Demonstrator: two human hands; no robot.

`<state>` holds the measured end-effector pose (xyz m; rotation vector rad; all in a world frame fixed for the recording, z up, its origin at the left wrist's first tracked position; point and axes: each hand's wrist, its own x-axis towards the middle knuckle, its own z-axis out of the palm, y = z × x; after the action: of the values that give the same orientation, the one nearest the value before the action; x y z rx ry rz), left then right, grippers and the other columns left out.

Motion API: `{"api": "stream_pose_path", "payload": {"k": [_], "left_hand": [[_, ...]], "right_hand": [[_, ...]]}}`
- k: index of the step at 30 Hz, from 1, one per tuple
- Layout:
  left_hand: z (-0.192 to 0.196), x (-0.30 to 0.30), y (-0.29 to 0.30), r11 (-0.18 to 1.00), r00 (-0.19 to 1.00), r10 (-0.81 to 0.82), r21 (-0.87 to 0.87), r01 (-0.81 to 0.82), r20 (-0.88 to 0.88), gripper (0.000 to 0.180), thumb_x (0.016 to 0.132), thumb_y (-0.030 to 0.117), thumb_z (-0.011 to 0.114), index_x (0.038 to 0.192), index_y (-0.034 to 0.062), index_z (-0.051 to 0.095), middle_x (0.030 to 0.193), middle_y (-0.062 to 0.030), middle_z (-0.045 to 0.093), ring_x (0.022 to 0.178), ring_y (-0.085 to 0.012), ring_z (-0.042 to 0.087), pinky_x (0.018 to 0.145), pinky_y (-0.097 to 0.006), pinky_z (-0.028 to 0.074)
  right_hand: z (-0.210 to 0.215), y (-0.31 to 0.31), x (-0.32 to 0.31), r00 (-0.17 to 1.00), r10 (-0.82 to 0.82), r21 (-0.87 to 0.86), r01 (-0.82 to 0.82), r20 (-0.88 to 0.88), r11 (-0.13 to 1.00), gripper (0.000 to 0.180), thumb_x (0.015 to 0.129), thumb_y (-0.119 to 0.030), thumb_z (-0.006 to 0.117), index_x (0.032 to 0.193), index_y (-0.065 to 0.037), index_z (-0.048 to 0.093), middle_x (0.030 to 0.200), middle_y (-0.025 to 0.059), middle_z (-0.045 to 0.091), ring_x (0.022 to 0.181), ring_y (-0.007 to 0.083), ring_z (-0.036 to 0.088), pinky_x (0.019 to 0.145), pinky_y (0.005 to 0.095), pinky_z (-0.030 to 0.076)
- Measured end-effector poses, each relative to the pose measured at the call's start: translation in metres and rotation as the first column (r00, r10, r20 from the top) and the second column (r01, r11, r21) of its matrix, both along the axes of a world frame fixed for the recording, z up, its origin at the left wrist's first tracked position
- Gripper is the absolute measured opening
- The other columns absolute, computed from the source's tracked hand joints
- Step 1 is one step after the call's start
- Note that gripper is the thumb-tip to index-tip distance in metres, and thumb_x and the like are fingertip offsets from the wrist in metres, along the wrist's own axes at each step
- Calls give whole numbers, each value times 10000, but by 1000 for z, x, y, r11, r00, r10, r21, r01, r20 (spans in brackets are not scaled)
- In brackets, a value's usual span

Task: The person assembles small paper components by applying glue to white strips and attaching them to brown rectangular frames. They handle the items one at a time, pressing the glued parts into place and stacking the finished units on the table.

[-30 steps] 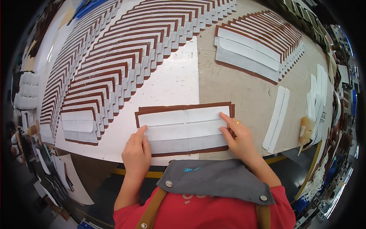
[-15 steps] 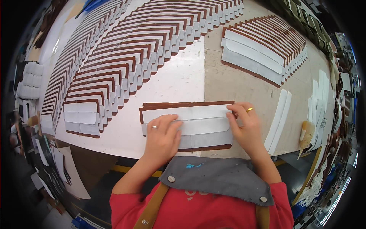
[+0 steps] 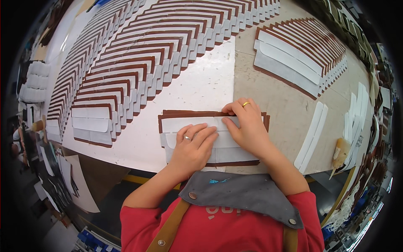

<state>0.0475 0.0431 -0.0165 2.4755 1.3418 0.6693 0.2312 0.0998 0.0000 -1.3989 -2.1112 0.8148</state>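
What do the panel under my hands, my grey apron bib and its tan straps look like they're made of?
Panel: the brown edging could be leather or imitation leather, being matte and thin; the pale facing looks like smooth paper or nonwoven backing.
Apron bib: probably matte cloth, judging by its soft drape.
Straps: perhaps leather or suede; studs look metallic, with their shine.

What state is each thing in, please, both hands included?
Front brown-edged piece: lying flat, partly covered
Left hand: fingers resting on that piece
Right hand: fingers at its far edge, grip unclear
Pieces at left: fanned out in overlapping rows
Pieces at right: fanned out, overlapping
White strip pair: lying side by side
Yellowish tool: lying by loose white strips
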Motion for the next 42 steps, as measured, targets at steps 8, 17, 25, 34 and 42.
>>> {"api": "stream_pose_path", "payload": {"k": [8, 17, 25, 34, 42], "left_hand": [[-1, 0, 0, 1000, 1000, -1, 24, 1, 6, 241, 708, 88, 601, 948, 99, 626, 1103, -25, 586, 1058, -197, 512, 931, -386, 324], [-3, -2, -2, 1000, 999, -20, -15, 20, 26, 293, 710, 79, 609, 1003, 78, 594, 1175, -34, 531, 1157, -210, 442, 1011, -412, 294], [1, -17, -8, 997, 999, 46, -58, -47, -20, 261, 748, 65, 589, 1008, 50, 585, 1178, -89, 529, 1175, -253, 459, 1029, -466, 308], [8, -65, -14, 896, 893, 444, 10, -444, -73, 341, 836, 67, 545, 1170, 29, 486, 1138, -151, 534, 1092, -289, 491, 976, -429, 334], [34, -52, 9, 707, 524, 663, -677, -205, 535, 469, 856, 31, 540, 1284, 29, 347, 937, -63, 578, 873, -117, 489, 805, -256, 369]], "right_hand": [[-6, 2, 0, 999, 33, 93, -32, -13, 995, 79, 765, -44, 609, 822, -83, 571, 836, 44, 516, 836, 233, 455, 751, 353, 323], [-7, -1, -1, 999, 51, 209, -51, 7, 977, 100, 766, -30, 606, 831, -89, 558, 852, 29, 533, 836, 226, 476, 741, 341, 326], [-8, 0, -3, 999, 22, 102, -25, 32, 994, 104, 775, -63, 620, 849, -93, 554, 850, 31, 531, 850, 230, 485, 772, 354, 338], [-7, 1, 1, 999, 42, 152, -42, 4, 987, 85, 784, -57, 604, 845, -90, 555, 831, 31, 526, 846, 227, 472, 769, 355, 331], [35, -2, 27, 997, 18, -24, -20, -71, 1000, 186, 781, -83, 631, 937, -57, 534, 817, 84, 571, 807, 223, 526, 817, 345, 353]]}}
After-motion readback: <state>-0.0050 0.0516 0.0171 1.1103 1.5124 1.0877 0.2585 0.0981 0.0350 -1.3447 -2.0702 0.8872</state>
